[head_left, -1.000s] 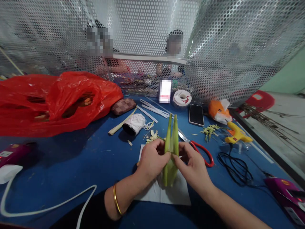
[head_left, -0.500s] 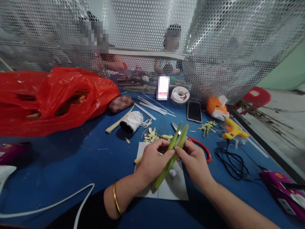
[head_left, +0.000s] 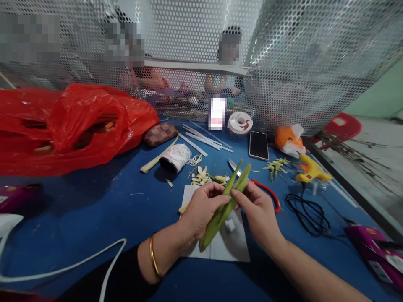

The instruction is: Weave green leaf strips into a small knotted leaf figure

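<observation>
Head view: left hand (head_left: 201,209) and right hand (head_left: 258,209) both pinch the stalk (head_left: 214,227), lower centre of frame; uneven pressure could split it, or a loose grip drop it onto the paper (head_left: 231,247)

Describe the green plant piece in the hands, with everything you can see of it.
The green plant piece is long and narrow, yellowish green, and looks like a fresh leaf sheath or husk. Its far end parts into two prongs, the left one thinner; the near end tapers. It lies slantwise, far end toward the upper right of the view. The left hand and right hand grip it, thumbs on top, above a white sheet; whether it touches the sheet is unclear.
</observation>
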### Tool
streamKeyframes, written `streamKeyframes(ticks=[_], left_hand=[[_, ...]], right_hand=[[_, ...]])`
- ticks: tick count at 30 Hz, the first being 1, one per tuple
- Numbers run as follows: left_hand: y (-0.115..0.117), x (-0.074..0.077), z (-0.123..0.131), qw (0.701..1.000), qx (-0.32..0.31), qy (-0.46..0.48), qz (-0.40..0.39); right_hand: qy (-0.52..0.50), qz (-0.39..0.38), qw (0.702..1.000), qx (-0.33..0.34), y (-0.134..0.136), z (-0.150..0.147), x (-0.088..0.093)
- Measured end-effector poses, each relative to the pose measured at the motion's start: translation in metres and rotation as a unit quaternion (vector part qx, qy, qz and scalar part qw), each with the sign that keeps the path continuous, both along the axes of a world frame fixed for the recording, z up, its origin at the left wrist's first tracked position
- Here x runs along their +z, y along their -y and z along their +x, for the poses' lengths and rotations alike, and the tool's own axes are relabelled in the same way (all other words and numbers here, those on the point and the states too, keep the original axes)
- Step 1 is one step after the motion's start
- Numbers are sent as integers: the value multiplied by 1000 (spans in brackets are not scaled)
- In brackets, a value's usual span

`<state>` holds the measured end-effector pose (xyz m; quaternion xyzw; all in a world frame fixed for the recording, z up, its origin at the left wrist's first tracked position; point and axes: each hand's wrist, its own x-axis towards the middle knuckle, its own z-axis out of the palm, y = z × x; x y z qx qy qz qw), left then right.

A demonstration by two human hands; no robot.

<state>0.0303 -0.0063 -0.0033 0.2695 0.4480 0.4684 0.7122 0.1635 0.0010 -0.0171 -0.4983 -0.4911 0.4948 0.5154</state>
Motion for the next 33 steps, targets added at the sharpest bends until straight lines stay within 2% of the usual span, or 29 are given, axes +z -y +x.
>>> streamKeyframes(ticks=[8,16,28,33], left_hand=[[0,-4,1,998,9,-48,34],[2,-6,2,999,39,-4,11],[3,-6,4,998,52,27,-5],[4,-5,4,998,57,36,-17]], right_hand=[[23,15,999,17,2,1,2],[25,32,999,-4,7,-2,1],[66,43,997,-17,11,-2,-3],[92,70,993,-24,12,-2,-4]])
